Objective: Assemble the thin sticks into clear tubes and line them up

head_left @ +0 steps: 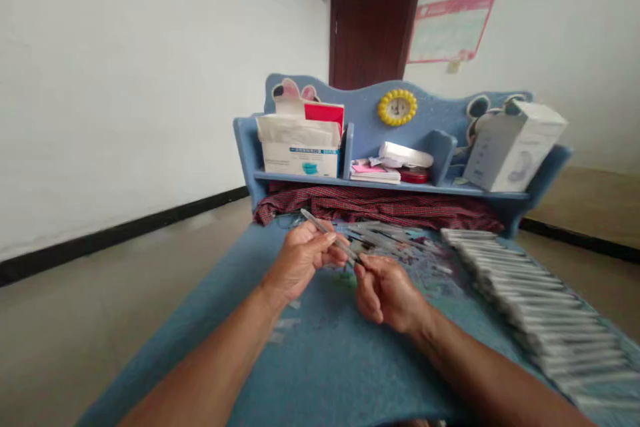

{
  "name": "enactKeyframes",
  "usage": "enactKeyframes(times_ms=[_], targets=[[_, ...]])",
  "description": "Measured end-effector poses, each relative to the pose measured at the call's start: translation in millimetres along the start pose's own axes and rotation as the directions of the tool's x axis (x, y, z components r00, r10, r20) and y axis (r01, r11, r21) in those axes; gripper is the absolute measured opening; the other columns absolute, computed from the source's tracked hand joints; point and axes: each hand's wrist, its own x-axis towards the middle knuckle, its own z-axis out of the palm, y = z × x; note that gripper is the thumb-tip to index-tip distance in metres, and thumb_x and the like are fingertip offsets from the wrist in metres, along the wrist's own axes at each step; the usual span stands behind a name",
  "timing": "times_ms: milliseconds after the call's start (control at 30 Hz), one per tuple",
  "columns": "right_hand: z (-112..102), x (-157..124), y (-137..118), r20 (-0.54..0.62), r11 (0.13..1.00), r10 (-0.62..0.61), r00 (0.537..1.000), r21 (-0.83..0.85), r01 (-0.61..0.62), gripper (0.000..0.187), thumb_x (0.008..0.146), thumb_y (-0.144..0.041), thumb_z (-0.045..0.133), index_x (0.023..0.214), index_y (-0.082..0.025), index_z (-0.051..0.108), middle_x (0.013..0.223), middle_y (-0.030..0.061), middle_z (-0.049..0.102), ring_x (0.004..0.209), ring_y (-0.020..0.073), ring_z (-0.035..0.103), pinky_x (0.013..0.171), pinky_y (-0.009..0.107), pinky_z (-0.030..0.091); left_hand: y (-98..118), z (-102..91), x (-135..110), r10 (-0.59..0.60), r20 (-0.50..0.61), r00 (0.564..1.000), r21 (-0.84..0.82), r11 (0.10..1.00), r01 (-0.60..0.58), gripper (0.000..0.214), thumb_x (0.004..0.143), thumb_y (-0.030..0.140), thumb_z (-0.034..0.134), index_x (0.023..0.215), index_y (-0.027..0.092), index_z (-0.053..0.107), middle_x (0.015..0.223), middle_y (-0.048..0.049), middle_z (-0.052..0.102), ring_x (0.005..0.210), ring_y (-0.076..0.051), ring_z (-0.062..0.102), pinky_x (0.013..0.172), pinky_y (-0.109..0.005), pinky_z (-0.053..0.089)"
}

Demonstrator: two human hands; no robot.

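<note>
Both hands pinched on 1 thin clear tube (327, 235): left hand (300, 260) mid-shaft, right hand (385, 290) at its near end, above the blue surface (320, 353). Risk: slips or flexes, drops into loose tubes (395, 240) just beyond; right elbow prob nudges stacked row (530, 300).

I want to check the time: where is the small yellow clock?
In the head view, the yellow clock is on the blue desk's back panel, centre top, above the shelf with pink papers.
</note>
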Motion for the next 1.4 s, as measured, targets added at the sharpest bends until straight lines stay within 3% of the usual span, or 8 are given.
enactKeyframes(times_ms=[167,433,700,867,1000,1133,1400], targets=[[0.2,-1.9,1.4,-0.011,0.999,-0.012,1.000,-0.052,0.012,0.030,0.080,-0.038,0.047,0.062,-0.015,0.050,0.028,-0.0029,0.047,0.019,0.0102,0.036,0.025,0.019,0.029,-1.7,-1.2,-0.1,-0.005,-0.011,1.000,-0.004,1.000,0.005,0.017,0.073,0.016,0.059,0.084,0.014,0.047,0.078,-0.0067,0.067,0.055,-0.014,0.062,0.055,-0.027,0.050],[2.7,-1.7,0.1,-0.167,0.898,-0.192,0.967,-0.428,0.105,0.029,0.079,-0.042,0.052,0.070,-0.015,0.049,0.038,-0.0015,0.056,0.025,0.0083,0.043,0.030,0.015,0.031,-3.5,-2.0,2.7,-0.010,-0.076,0.997,0.017,1.000,0.011,0.017,0.072,0.015,0.059,0.083,0.015,0.046,0.073,-0.0067,0.066,0.055,-0.015,0.062,0.054,-0.029,0.051],[3.3,-0.9,-1.2,-0.083,0.995,-0.021,0.996,-0.095,0.013,0.030,0.080,-0.037,0.044,0.059,-0.016,0.049,0.027,-0.0020,0.047,0.018,0.0106,0.035,0.024,0.019,0.028,-6.3,-0.3,1.5,-0.024,-0.062,0.998,-0.001,1.000,0.024,0.016,0.073,0.014,0.058,0.084,0.014,0.047,0.075,-0.0074,0.066,0.056,-0.015,0.063,0.055,-0.029,0.052],[-0.2,0.2,-0.4,-0.100,0.988,-0.034,0.994,-0.150,0.018,0.030,0.080,-0.039,0.045,0.063,-0.015,0.051,0.029,-0.0014,0.049,0.020,0.0100,0.037,0.026,0.018,0.029,-7.8,0.0,3.3,-0.043,-0.107,0.993,-0.005,0.999,0.043,0.013,0.073,0.013,0.057,0.082,0.014,0.048,0.073,-0.0077,0.066,0.055,-0.014,0.062,0.053,-0.027,0.052],[-2.2,0.1,1.3,-0.189,0.939,-0.107,0.976,-0.342,0.036,0.027,0.076,-0.040,0.053,0.071,-0.014,0.052,0.037,-0.0019,0.055,0.025,0.0086,0.043,0.030,0.017,0.032,-7.4,-1.0,5.2,-0.058,-0.225,0.973,0.013,0.998,0.063,0.009,0.075,0.012,0.055,0.077,0.013,0.048,0.066,-0.0066,0.064,0.052,-0.014,0.061,0.049,-0.024,0.051],[-3.2,1.3,-0.3,-0.251,0.866,-0.145,0.957,-0.500,0.000,0.028,0.074,-0.042,0.054,0.066,-0.016,0.048,0.039,-0.0030,0.055,0.026,0.0073,0.042,0.030,0.016,0.032,-7.2,-2.8,6.7,-0.072,-0.279,0.957,-0.003,0.997,0.074,0.004,0.076,0.009,0.053,0.075,0.011,0.050,0.064,-0.0066,0.064,0.051,-0.013,0.061,0.048,-0.023,0.051],[-8.7,2.1,-0.3,-0.243,0.700,-0.092,0.966,-0.706,-0.111,0.027,0.076,-0.044,0.048,0.068,-0.018,0.046,0.039,-0.0048,0.051,0.028,0.0082,0.041,0.030,0.018,0.031,-9.1,-4.8,8.4,-0.157,-0.322,0.934,-0.102,0.986,0.131,0.006,0.076,0.005,0.052,0.071,0.009,0.052,0.062,-0.0083,0.065,0.050,-0.013,0.062,0.048,-0.023,0.051]])
